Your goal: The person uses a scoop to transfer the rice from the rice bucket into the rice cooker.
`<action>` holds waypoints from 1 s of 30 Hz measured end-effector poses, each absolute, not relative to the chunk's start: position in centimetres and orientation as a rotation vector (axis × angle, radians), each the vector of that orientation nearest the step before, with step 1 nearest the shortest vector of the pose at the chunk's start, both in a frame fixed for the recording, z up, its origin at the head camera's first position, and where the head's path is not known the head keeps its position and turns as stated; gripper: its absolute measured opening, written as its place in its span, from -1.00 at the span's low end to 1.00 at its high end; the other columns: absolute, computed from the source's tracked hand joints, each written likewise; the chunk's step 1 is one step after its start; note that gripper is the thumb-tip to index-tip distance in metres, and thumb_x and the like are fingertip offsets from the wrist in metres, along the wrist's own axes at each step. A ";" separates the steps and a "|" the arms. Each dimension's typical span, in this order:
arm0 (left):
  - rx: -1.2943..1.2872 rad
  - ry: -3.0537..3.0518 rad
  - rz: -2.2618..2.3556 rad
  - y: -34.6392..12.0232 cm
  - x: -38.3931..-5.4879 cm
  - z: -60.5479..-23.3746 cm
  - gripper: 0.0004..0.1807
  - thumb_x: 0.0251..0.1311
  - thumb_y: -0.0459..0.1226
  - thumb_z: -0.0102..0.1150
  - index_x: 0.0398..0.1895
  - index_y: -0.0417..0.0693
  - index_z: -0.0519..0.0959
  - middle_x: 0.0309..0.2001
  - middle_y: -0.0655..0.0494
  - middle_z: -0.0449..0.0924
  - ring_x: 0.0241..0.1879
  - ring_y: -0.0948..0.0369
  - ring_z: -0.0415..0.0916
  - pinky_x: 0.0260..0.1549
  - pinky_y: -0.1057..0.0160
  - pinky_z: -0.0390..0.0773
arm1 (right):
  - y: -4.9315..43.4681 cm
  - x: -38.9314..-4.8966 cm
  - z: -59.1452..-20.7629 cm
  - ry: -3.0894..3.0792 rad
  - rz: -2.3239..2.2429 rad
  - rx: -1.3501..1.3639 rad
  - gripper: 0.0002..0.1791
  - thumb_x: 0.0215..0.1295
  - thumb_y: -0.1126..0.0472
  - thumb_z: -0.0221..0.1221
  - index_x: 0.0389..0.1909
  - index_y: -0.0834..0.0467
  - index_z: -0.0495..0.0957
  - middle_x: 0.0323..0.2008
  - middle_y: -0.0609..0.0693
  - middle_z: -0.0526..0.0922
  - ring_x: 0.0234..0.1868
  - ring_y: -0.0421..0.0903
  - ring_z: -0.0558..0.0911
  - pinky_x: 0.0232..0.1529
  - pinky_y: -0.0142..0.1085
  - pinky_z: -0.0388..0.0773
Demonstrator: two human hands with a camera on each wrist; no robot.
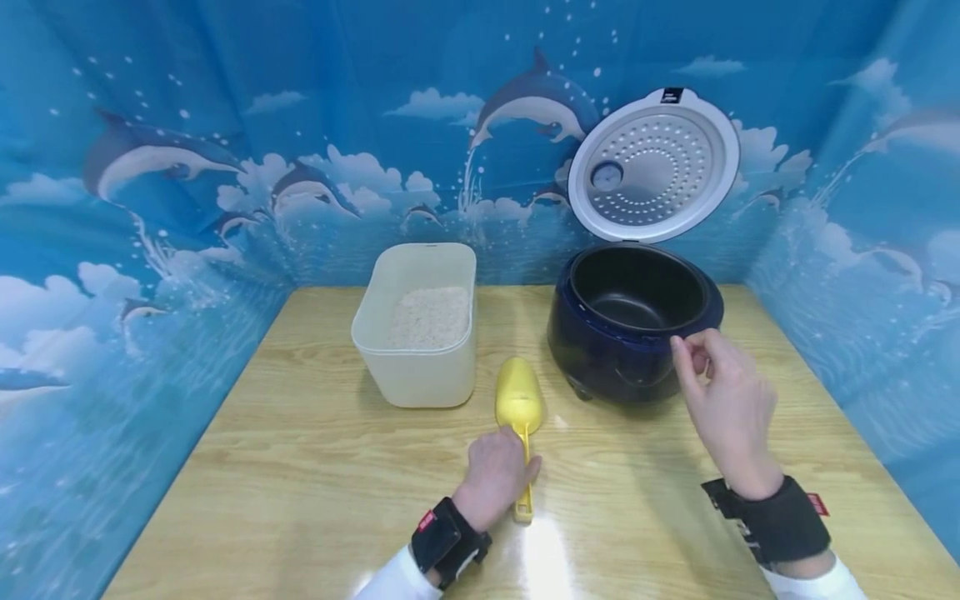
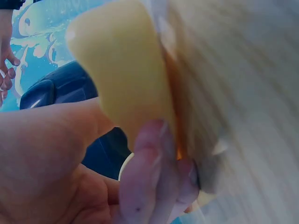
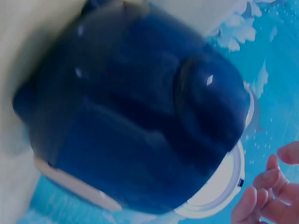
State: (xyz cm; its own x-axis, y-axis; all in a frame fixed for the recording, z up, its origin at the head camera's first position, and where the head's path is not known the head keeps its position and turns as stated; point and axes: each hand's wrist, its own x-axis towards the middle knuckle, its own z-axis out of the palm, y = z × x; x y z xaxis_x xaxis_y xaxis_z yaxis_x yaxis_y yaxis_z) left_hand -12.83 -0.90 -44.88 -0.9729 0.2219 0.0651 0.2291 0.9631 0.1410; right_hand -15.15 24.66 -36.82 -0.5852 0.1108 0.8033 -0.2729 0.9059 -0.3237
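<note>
A yellow scoop point(image 1: 519, 393) lies on the table between the bin and the cooker, its rounded end pointing away from me. My left hand point(image 1: 493, 473) holds its handle point(image 2: 126, 65) with thumb and curled fingers, as the left wrist view shows close up. Before the front right rim of a dark blue rice cooker point(image 1: 611, 358) is my right hand point(image 1: 729, 404). Its fingers point(image 3: 268, 179) are loosely bent, with nothing held, and look apart from the cooker in the right wrist view. The cooker's lid point(image 1: 663, 171) stands raised, and its dark inner pot point(image 1: 637, 304) shows no contents.
Left of the cooker stands a pale, open-topped bin point(image 1: 420, 379) with white rice point(image 1: 431, 318) in it. Both stand toward the back of the wooden table point(image 1: 300, 467). Blue dolphin-print curtains point(image 1: 360, 100) hang behind and on both sides.
</note>
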 end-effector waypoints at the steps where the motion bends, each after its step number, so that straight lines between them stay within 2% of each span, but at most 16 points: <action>1: -0.356 -3.058 -0.241 -1.0 -12.9 -44.8 -0.49 0.17 0.09 0.38 -0.56 -0.11 0.44 -0.62 0.10 0.39 -0.61 0.18 0.40 -0.65 0.27 0.40 | 25.0 -15.5 -36.4 -2.126 0.522 0.103 -0.75 0.40 0.15 0.24 -0.45 0.18 0.52 -0.59 0.03 0.47 -0.57 -0.02 0.40 -0.63 -0.22 0.11; 5: -0.376 -3.015 -0.256 -1.5 -13.0 -44.7 -0.55 0.11 -0.01 0.41 -0.61 -0.09 0.42 -0.65 0.09 0.40 -0.63 0.16 0.43 -0.67 0.26 0.39 | 26.1 -17.1 -35.1 -2.080 0.551 0.089 -0.73 0.44 0.16 0.19 -0.39 0.28 0.56 -0.50 0.14 0.54 -0.47 0.10 0.43 -0.46 -0.19 0.16; 9: -0.382 -2.970 -0.217 -1.9 -13.0 -44.8 -0.59 0.07 -0.04 0.40 -0.60 -0.09 0.43 -0.67 0.10 0.40 -0.65 0.15 0.44 -0.68 0.25 0.38 | 27.3 -18.9 -34.3 -2.089 0.623 0.111 -0.73 0.47 0.18 0.16 -0.29 0.35 0.60 -0.29 0.28 0.60 -0.29 0.24 0.47 -0.27 -0.09 0.25; 12: -0.365 -2.950 -0.187 -2.1 -13.1 -44.9 -0.64 0.06 -0.09 0.39 -0.56 -0.11 0.45 -0.69 0.11 0.36 -0.68 0.17 0.40 -0.71 0.26 0.34 | 28.2 -20.3 -34.1 -2.157 0.701 0.127 -0.72 0.49 0.18 0.13 -0.12 0.35 0.64 -0.02 0.32 0.61 -0.01 0.32 0.48 0.00 0.07 0.32; 15: -0.343 -2.929 -0.122 -2.2 -13.2 -44.7 -0.68 0.06 -0.11 0.38 -0.47 -0.14 0.49 -0.70 0.12 0.32 -0.70 0.20 0.34 -0.74 0.29 0.31 | 29.1 -21.5 -34.0 -2.266 0.792 0.124 -0.65 0.54 0.18 0.06 0.12 0.32 0.60 0.25 0.29 0.52 0.28 0.35 0.40 0.26 0.22 0.22; 19: -0.341 -2.855 -0.026 -2.4 -13.2 -44.4 -0.60 0.06 -0.08 0.43 -0.25 -0.23 0.59 -0.69 0.12 0.36 -0.71 0.21 0.35 -0.74 0.31 0.31 | 30.0 -22.8 -34.4 -2.396 0.885 0.109 -0.56 0.58 0.19 -0.06 0.33 0.29 0.47 0.43 0.21 0.38 0.39 0.33 0.35 0.29 0.25 0.23; 23: -0.360 -2.741 0.026 -2.9 -13.1 -43.7 -0.48 0.01 -0.04 0.46 -0.12 -0.26 0.62 -0.69 0.09 0.42 -0.71 0.18 0.39 -0.73 0.29 0.34 | 30.5 -23.4 -35.2 -2.445 0.930 0.111 -0.54 0.58 0.23 -0.09 0.37 0.29 0.42 0.45 0.21 0.34 0.44 0.33 0.29 0.35 0.24 0.19; 27: -0.369 -2.636 0.021 -3.6 -12.9 -42.8 -0.54 -0.04 -0.02 0.49 -0.28 -0.19 0.59 -0.73 0.11 0.37 -0.74 0.19 0.37 -0.77 0.29 0.31 | 30.4 -23.6 -35.9 -2.434 0.943 0.078 -0.54 0.58 0.23 -0.14 0.36 0.31 0.43 0.43 0.21 0.36 0.44 0.32 0.30 0.36 0.23 0.18; 30: -0.385 -2.577 -0.034 -4.0 -12.8 -42.0 -0.57 -0.07 -0.04 0.51 -0.42 -0.13 0.50 -0.75 0.15 0.31 -0.78 0.22 0.31 -0.81 0.30 0.26 | 30.2 -23.6 -36.3 -2.411 0.961 0.055 -0.53 0.59 0.20 -0.17 0.35 0.31 0.44 0.42 0.21 0.38 0.43 0.31 0.31 0.36 0.22 0.20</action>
State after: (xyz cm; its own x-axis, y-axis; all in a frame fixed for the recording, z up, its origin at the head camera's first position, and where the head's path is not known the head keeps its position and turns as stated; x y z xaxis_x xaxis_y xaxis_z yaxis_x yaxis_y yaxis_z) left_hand -12.83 -4.00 -42.03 -0.8191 0.2652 0.5086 0.2785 0.9591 -0.0515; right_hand -23.63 30.18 -36.32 -0.8539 0.1556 0.4966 -0.2287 0.7450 -0.6267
